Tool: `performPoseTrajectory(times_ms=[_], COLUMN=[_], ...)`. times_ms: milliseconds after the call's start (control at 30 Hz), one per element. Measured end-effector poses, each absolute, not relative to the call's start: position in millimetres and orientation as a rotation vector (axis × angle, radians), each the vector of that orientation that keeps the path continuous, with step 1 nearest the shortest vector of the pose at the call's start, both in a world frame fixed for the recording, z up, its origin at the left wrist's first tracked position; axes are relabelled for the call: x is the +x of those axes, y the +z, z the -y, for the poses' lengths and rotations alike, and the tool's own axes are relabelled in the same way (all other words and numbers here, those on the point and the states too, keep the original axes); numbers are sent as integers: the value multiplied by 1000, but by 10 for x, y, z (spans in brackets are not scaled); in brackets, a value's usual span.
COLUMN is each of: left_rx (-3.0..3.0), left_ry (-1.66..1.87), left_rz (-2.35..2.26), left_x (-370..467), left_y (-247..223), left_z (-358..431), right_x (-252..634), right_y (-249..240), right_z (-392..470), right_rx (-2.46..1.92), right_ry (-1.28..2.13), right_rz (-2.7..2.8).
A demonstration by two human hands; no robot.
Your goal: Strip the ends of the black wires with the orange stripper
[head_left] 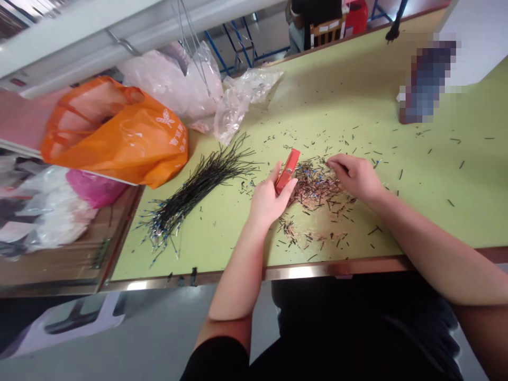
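My left hand (270,198) is closed around a red tool (288,170), held tilted over the green table (222,233). Just right of it lies a pile of short black, copper-coloured and blue wire scraps (313,185). At the right edge of this pile is my right hand (355,174), its fingers pinched together; what they hold, if anything, is too small to name. A long bundle of black wires (194,188) lies to the left of my left hand, with blue and silvery ends toward the lower left.
An orange bag (146,143) and clear plastic bags (186,79) stand at the back left. Loose wire bits are scattered to the right. A blurred-out object (428,84) sits at the back right. A seated person (313,16) is beyond the table.
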State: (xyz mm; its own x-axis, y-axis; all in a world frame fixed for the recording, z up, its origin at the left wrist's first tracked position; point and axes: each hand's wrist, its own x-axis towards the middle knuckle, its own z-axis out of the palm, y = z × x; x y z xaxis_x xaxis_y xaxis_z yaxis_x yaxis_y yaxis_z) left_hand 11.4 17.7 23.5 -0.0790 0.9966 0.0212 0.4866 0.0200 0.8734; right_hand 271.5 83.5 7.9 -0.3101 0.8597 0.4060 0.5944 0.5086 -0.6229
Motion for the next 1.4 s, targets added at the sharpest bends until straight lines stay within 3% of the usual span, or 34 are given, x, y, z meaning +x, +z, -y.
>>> performPoseTrajectory(times_ms=[367, 567, 833, 1200, 1400], left_rx=[878, 887, 1051, 1136, 1186], left_ry=[1100, 1049, 912, 1006, 976], left_rz=[-1000, -986, -1026, -1062, -1096], left_x=[218, 270, 330, 306, 268], left_y=[73, 38, -6, 49, 88], left_z=[-279, -237, -160, -147, -136], right_x=[2577, 2458, 2524, 2585, 2644], right_y=[140, 187, 130, 228, 189], right_z=[-654, -487, -596, -500, -585], right_rx=[-1000, -833, -1217, -908, -1036], right_ry=[584, 538, 317, 372, 372], right_rz=[2076, 2251, 2238, 2364, 2293])
